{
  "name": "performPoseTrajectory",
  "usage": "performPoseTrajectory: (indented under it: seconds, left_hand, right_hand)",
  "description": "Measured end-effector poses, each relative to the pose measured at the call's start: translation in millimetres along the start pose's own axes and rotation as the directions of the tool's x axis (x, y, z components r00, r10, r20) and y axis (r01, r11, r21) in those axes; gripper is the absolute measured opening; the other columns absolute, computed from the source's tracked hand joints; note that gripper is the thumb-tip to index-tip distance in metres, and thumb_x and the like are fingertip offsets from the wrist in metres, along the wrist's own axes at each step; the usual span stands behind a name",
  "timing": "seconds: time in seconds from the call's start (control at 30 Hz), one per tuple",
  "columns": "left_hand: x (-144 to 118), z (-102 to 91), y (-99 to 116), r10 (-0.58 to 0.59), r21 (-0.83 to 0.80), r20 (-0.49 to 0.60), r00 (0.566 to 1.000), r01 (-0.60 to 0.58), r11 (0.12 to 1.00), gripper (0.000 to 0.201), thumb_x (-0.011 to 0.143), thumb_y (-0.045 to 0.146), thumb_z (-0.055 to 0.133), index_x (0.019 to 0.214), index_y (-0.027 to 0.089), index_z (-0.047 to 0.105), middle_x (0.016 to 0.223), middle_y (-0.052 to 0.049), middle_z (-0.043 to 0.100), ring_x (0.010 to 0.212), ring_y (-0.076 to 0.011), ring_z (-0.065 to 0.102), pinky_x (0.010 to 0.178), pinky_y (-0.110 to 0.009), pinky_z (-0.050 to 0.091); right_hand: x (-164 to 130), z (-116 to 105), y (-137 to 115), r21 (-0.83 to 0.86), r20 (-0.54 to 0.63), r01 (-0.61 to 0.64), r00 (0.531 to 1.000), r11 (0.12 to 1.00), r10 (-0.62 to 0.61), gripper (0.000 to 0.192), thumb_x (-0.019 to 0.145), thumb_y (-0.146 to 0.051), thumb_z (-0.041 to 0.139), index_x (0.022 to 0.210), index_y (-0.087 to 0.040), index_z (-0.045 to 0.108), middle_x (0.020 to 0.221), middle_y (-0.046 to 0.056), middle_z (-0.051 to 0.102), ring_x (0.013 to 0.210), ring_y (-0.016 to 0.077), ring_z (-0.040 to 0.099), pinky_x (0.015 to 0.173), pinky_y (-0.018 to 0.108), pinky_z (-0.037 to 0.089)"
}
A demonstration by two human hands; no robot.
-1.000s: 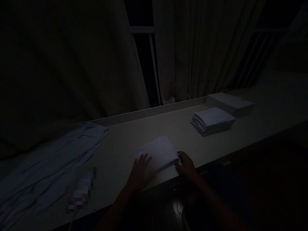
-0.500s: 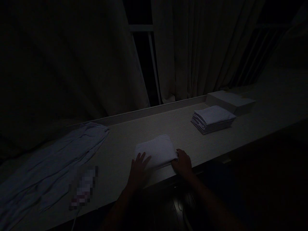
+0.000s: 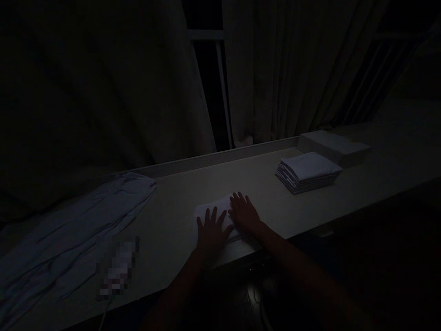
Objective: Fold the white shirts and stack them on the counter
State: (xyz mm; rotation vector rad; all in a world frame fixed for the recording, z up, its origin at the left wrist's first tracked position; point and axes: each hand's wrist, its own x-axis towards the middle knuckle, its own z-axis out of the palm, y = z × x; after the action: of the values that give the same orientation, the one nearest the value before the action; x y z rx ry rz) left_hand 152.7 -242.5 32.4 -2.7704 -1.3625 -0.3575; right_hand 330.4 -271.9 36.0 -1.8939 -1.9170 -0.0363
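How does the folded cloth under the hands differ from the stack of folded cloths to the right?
The folded cloth is a single low piece; the stack shows several layers. The left hand and right hand lie flat on the folded cloth; nothing touches the stack. The cloth lies near the counter's front edge, the stack farther back. Both are pale.

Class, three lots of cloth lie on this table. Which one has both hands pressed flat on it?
The single folded white cloth at the near edge, under the left hand and right hand. The stack and the spread cloth lie untouched.
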Motion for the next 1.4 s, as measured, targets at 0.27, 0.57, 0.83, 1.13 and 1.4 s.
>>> performPoseTrajectory:
  seconds: [0.27,0.57,0.83,1.13,1.4]
  left_hand:
    - [-17,24.6,-16,-0.067,-0.022,0.025,0.997,0.068,0.997,0.07,0.086,0.068,0.035,0.148,0.035,0.029,0.157,-0.006,0.023,0.144,-0.0398,0.009,0.109,-0.067,0.009]
    - [-32,20.4,-10,-0.073,-0.031,0.051,0.996,0.074,0.997,0.076,0.083,0.073,0.034,0.148,0.034,0.027,0.158,-0.009,0.022,0.142,-0.0428,0.016,0.107,-0.068,0.011]
    - [-52,19.3,6,-0.099,-0.027,0.068,0.993,0.101,0.994,0.077,0.082,0.074,0.033,0.148,0.033,0.031,0.156,-0.011,0.025,0.141,-0.0453,0.017,0.105,-0.071,0.012]
    - [-27,13.4,-9,-0.322,-0.023,0.001,0.947,0.322,0.947,0.084,0.084,0.074,0.022,0.145,0.018,0.037,0.153,-0.019,0.028,0.142,-0.0428,0.018,0.109,-0.066,0.012]
    - [-30,19.2,-9,-0.326,0.005,-0.016,0.945,0.326,0.945,0.089,0.083,0.076,0.023,0.146,0.013,0.035,0.153,-0.022,0.026,0.142,-0.0453,0.012,0.109,-0.065,0.009]
  right_hand:
    - [-17,31,6,-0.045,0.086,0.018,0.996,0.999,-0.014,0.068,0.097,-0.056,0.025,0.15,-0.014,0.025,0.156,0.011,0.02,0.146,0.0275,0.005,0.116,0.052,0.004]
    - [-26,30,4,-0.04,0.107,0.036,0.994,0.999,-0.032,0.07,0.095,-0.057,0.031,0.15,-0.015,0.026,0.156,0.011,0.02,0.146,0.0279,0.006,0.116,0.051,0.007]
    - [-54,19,0,-0.05,0.104,0.067,0.993,0.996,-0.061,0.066,0.095,-0.053,0.036,0.149,-0.015,0.028,0.155,0.013,0.022,0.145,0.0287,0.009,0.116,0.052,0.01]
    - [-53,25,-1,-0.074,0.112,0.065,0.992,0.995,-0.056,0.067,0.095,-0.054,0.034,0.149,-0.015,0.03,0.155,0.013,0.022,0.145,0.0299,0.01,0.115,0.054,0.01]
    - [-25,27,-16,-0.113,0.123,0.017,0.992,0.993,-0.003,0.067,0.094,-0.045,0.037,0.141,0.002,0.039,0.149,0.025,0.031,0.142,0.0364,0.02,0.115,0.052,0.011]
